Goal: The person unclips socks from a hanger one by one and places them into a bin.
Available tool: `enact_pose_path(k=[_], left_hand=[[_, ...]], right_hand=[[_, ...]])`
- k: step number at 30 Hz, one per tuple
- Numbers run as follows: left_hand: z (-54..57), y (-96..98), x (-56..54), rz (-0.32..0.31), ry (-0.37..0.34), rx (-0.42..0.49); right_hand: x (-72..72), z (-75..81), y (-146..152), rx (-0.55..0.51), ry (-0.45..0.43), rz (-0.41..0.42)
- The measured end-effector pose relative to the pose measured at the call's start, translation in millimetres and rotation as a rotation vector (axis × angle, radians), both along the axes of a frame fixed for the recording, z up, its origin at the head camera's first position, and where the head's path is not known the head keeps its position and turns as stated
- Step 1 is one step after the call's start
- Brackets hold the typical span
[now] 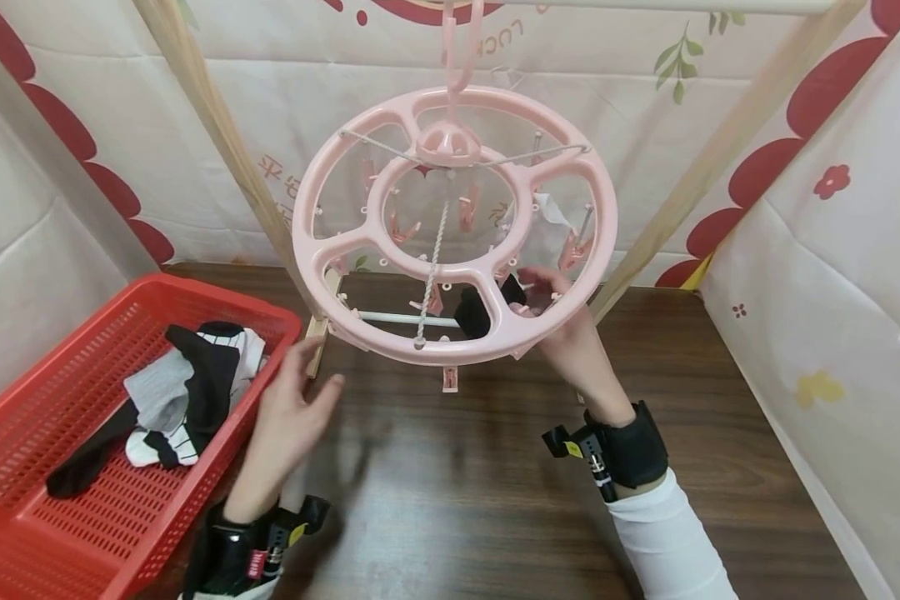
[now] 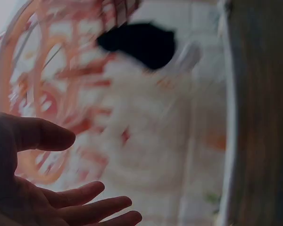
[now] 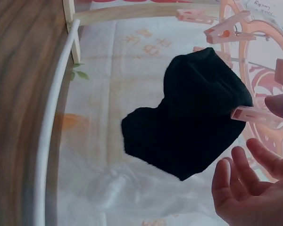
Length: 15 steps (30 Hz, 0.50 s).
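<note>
A black sock (image 3: 198,108) hangs from a pink clothespin (image 3: 257,116) on the round pink hanger (image 1: 603,208). Beside that clothespin is my right hand (image 1: 573,346), its thumb and loosely bent fingers apart and nothing held between them. In the right wrist view the fingertips (image 3: 221,172) stay clear of the sock. My left hand (image 1: 288,417) is by the red basket's right rim, thumb spread, fingers extended and holding nothing. The left wrist view shows this hand dark and the sock blurred beyond it.
The red basket (image 1: 150,292) at left holds several black, grey and white socks (image 1: 161,387). Wooden posts (image 1: 221,125) and a white top bar (image 1: 682,4) carry the hanger by its hook. Several other clothespins (image 1: 468,208) dangle from it. Patterned cloth walls surround the wooden table (image 1: 420,483).
</note>
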<state>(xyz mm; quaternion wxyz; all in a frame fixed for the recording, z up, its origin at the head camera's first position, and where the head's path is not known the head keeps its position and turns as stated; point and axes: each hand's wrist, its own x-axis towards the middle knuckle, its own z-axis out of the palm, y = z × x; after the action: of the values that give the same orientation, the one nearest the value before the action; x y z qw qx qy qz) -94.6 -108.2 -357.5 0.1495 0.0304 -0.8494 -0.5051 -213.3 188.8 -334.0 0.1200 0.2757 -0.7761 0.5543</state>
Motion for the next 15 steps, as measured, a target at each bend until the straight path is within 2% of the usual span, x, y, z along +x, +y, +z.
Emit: enact_pose_path(k=[3,6,11,15], left_hand=[[-12.8,13.2,-6.3,-0.057,-0.023,-0.085],[-23.1,24.1,-13.7,-0.12,-0.041,-0.124],[-34.0,40.5,-25.2,-0.239,-0.098,-0.112],[-41.7,54.7,-36.3,-0.326,-0.117,-0.075]], right_hand=[[-3.7,6.8,-7,-0.005,0.06,0.036],[-6.7,11.6,-15,-0.034,0.082,0.081],[-9.1,20.3,-28,-0.104,0.01,0.144],[-10.5,27.2,-39,-0.189,-0.118,0.224]])
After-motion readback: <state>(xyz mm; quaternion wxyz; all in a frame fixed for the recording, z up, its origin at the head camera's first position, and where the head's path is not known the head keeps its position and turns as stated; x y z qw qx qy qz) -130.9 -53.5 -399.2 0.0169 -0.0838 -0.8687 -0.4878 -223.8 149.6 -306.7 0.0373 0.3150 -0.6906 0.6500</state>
